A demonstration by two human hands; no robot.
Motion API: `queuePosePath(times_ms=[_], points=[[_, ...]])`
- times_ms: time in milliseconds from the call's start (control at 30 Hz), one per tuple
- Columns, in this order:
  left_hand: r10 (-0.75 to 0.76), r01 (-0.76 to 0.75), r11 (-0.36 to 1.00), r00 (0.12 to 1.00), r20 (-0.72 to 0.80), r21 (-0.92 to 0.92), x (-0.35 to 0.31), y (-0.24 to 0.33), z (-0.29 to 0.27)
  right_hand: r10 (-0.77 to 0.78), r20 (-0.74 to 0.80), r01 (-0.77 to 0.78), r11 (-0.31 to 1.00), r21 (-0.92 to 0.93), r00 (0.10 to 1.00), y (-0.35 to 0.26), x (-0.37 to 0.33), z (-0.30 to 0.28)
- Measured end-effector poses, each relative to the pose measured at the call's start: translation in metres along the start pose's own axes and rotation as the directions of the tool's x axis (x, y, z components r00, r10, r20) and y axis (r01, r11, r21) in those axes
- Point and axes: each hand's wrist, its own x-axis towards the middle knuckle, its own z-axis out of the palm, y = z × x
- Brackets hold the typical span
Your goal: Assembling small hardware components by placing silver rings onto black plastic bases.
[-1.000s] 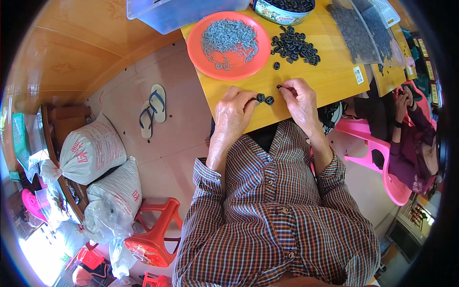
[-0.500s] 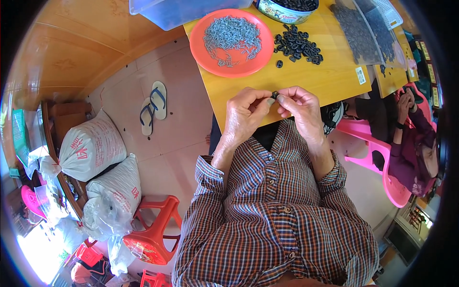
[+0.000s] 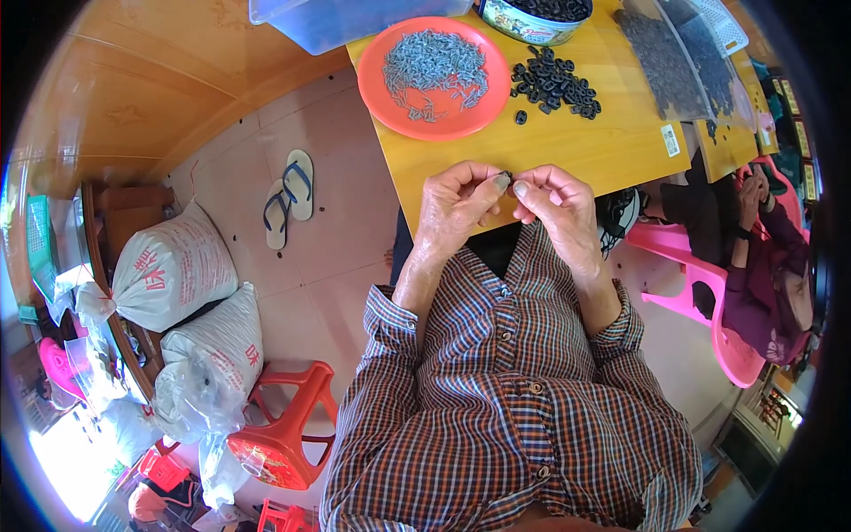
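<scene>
Over the near edge of the yellow table, my left hand (image 3: 461, 202) pinches a small black plastic part (image 3: 508, 175) between thumb and forefinger; the thumb covers most of it. Close on its other side, my right hand (image 3: 558, 206) has thumb and forefinger pressed together, tips almost meeting the left ones. What sits in that right pinch is too small to make out. Beyond my hands, an orange-red plate (image 3: 379, 97) carries a heap of small grey screws (image 3: 434, 66). To its right lies a loose pile of black plastic parts (image 3: 554, 84), one lying slightly apart.
A round tin (image 3: 532, 28) of black pieces and a clear plastic bin (image 3: 346, 22) stand at the far side. Clear bags of dark parts (image 3: 656, 66) lie far right. Another person (image 3: 762, 284) sits right by a pink chair (image 3: 674, 244). White sacks (image 3: 177, 266) and a red stool (image 3: 288, 426) stand left.
The black part has turned and slipped further behind my left thumb. My right fingertips have shifted slightly. Plate and pile appear a little further right as the view moves.
</scene>
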Motion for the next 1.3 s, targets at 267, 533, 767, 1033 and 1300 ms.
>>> queuePosePath(times_ms=[267,533,767,1033,1300], points=[[0.005,0.000,0.994,0.999,0.050,-0.112,0.001,-0.005,0.000,0.029,-0.008,-0.029,0.998,0.058,1.000,0.001,0.000,-0.002],[-0.014,0.022,0.987,0.998,0.055,-0.162,0.002,-0.005,0.001,0.015,-0.012,-0.014,0.994,0.105,1.000,0.004,0.001,-0.004],[0.072,-0.062,0.991,0.994,0.086,-0.117,0.002,-0.007,0.001,0.034,0.003,-0.035,0.995,0.089,0.999,0.004,0.000,-0.004],[0.120,-0.108,0.974,0.991,0.051,-0.201,0.004,-0.011,0.000,-0.047,-0.009,0.047,0.998,0.030,0.999,0.007,-0.001,0.003],[0.030,-0.022,0.981,0.999,0.037,-0.195,0.003,-0.005,0.002,-0.809,0.084,0.637,0.389,-0.665,0.582,0.013,0.007,0.009]])
